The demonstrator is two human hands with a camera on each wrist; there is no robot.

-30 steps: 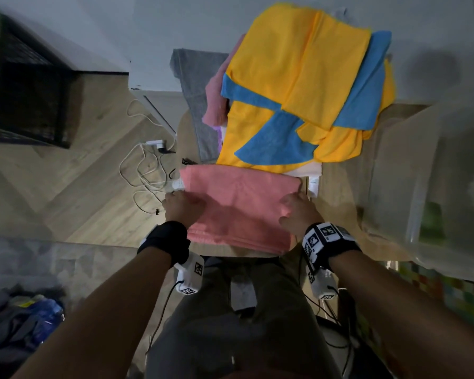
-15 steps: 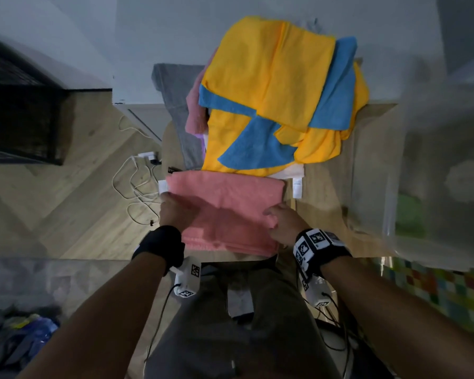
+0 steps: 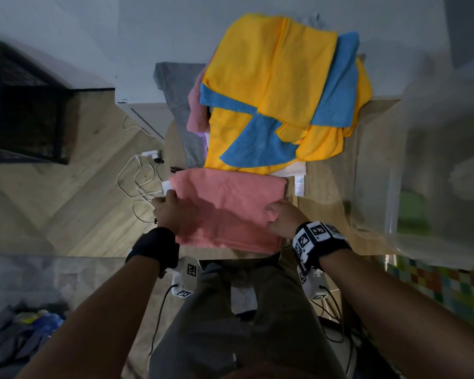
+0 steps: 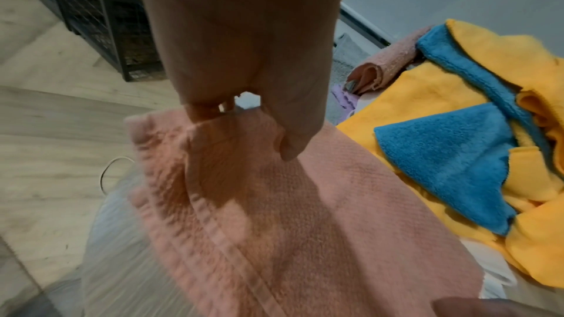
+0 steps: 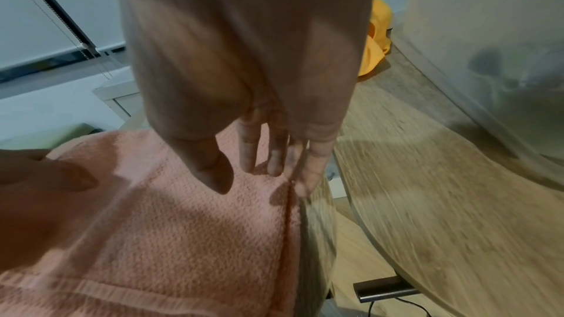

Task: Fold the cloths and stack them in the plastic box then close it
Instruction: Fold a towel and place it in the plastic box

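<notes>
both hands (image 3: 173, 212) on pink cloth (image 3: 227, 198) — long axis seemingly left-right.

Plastic box (image 3: 433, 149) blurred, edge-cropped.

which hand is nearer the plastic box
Right. The right hand sits at the pink towel's right edge, on the side facing the plastic box; the left hand holds the towel's far left edge.

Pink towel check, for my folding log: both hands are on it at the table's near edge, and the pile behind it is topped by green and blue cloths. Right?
Not quite. The pile behind the pink towel is topped by yellow and blue cloths, not green, as the head view shows. Both the left hand and right hand are on the towel at the table's near edge.
</notes>
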